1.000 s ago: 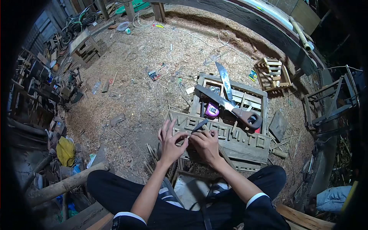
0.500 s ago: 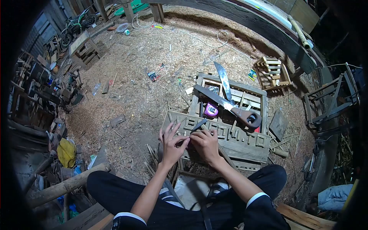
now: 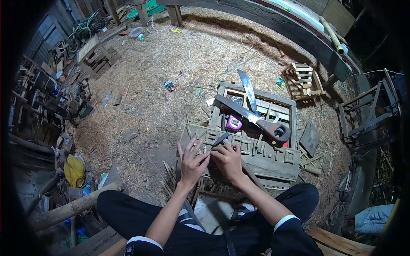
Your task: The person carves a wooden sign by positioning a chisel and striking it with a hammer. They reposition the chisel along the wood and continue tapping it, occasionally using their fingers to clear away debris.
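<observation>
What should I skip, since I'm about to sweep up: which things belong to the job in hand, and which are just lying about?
Likely part of the job:
lettered board, at the left hand and right hand;
dark flat piece beside the right hand;
perhaps the handsaw and purple tape measure, close by.

Apparently just lying about:
yellow bundle;
slatted crate;
blue-and-red packet.

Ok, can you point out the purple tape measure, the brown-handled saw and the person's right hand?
Purple tape measure (image 3: 234,122): head view, middle of its case.
Brown-handled saw (image 3: 253,118): head view, blade near the handle.
Right hand (image 3: 229,163): head view, back of the hand.
</observation>
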{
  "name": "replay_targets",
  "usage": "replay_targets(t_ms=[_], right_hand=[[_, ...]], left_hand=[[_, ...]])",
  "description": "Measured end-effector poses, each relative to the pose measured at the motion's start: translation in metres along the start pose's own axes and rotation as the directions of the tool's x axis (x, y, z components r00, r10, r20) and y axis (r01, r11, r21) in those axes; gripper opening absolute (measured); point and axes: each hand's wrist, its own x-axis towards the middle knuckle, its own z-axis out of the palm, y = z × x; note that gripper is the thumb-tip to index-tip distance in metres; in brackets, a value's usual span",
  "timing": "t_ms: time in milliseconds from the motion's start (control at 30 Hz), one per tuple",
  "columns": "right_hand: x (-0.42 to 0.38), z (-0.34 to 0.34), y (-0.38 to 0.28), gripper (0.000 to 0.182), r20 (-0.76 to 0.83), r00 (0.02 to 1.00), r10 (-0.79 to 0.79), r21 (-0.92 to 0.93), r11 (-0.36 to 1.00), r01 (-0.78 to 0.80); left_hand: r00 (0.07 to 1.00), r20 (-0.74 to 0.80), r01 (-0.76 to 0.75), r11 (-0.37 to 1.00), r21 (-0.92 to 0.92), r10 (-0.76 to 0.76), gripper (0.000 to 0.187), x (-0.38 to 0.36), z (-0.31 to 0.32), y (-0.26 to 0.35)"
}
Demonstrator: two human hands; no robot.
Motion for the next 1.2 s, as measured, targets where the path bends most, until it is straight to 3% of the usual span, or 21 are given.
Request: replay_targets(t_ms=[500, 800, 900, 1200], right_hand=[[0.0, -0.005, -0.001, 0.023, 0.046, 0.999, -0.019, -0.007, 1.0, 0.019], [0.001, -0.013, -0.003, 0.027, 0.009, 1.0, -0.016, 0.066, 0.998, 0.015], [0.0, -0.017, -0.002, 0.03, -0.083, 0.996, 0.009, 0.04, 0.999, -0.005], [-0.015, -0.032, 0.001, 0.069, -0.026, 0.97, 0.241, -0.047, 0.969, -0.242]], left_hand=[[1.0, -0.01, 0.005, 1.0, -0.007, -0.005, 0.013, 0.001, 0.006, 0.003], [0.997, -0.005, 0.077, 0.996, -0.051, -0.077, 0.011, 0.001, 0.009, 0.0], [0.995, 0.002, 0.103, 0.992, -0.078, -0.103, 0.011, 0.001, 0.01, 0.003], [0.996, 0.004, 0.087, 0.995, -0.048, -0.087, 0.012, 0.002, 0.013, 0.003]])
